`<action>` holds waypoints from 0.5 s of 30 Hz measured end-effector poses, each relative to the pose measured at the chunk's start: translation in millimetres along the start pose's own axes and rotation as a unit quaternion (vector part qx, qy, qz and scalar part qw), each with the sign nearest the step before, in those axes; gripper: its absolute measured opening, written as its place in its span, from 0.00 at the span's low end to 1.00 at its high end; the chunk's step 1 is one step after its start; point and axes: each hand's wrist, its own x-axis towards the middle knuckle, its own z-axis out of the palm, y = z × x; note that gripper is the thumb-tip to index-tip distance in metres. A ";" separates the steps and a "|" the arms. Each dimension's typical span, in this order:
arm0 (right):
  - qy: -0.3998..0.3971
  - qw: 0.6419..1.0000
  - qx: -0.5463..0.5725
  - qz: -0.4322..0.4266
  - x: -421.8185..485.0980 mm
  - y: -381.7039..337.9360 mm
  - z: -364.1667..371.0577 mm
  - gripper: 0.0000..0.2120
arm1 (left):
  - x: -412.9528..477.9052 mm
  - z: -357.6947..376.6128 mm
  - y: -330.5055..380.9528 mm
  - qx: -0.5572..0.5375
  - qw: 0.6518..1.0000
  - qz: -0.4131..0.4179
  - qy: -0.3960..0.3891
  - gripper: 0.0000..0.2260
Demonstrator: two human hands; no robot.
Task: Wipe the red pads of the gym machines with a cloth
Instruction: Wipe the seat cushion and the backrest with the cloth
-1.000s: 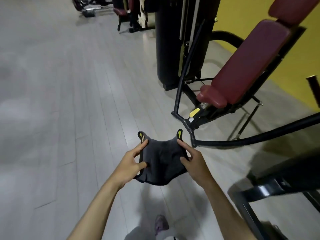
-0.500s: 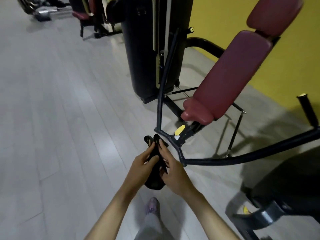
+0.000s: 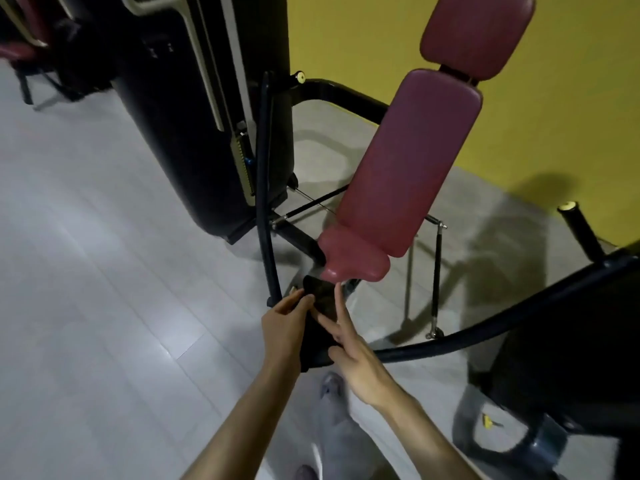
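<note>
**Head view: cloth being readied, wiping not yet begun**

Both hands are meeting low in front of the person, and the dark cloth [image 3: 320,296] is sitting between them. The left hand [image 3: 287,322] is gripping it, fingers and thumb curling round its left edge. The right hand [image 3: 356,351] is lying against it with fingers [image 3: 338,303] straight, pressing it toward the left hand. Whether its thumb is pinching the lower edge, I cannot tell. The cloth is looking folded or bunched into a narrow wad, not spread flat.

Just beyond the grip, the seat pad [image 3: 353,261] is jutting forward, nearly meeting the cloth's top in this view. Up and to the right of the grip, the back pad [image 3: 408,168] is sloping away. The head pad [image 3: 474,32] is sitting above that, well apart from the hands. Far to the upper left of the grip, 1 more red pad [image 3: 17,51] is showing.

Judging by this, the wiping here is not yet under way. No contact between cloth and pad is showing for certain, and all 3 near pads are waiting, as is the 1 farther off. Whether any are already clean, the picture is not telling. The step in hand is looking like readying the cloth, with the seat pad the nearest first target.
</note>
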 end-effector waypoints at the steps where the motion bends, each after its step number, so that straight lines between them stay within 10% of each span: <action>1: 0.001 1.000 -0.001 -0.001 12.7 -0.8 -9.2 0.47 | 14.6 11.3 6.5 -0.004 1.000 -0.011 0.000 0.07; 10: 0.302 0.936 0.180 0.019 151.6 9.1 -113.4 0.18 | 137.0 78.1 75.3 0.161 0.960 0.183 -0.140 0.06; 15: 0.157 0.912 0.354 0.134 231.0 13.4 -155.1 0.30 | 198.1 96.3 132.3 0.173 0.928 0.212 -0.253 0.09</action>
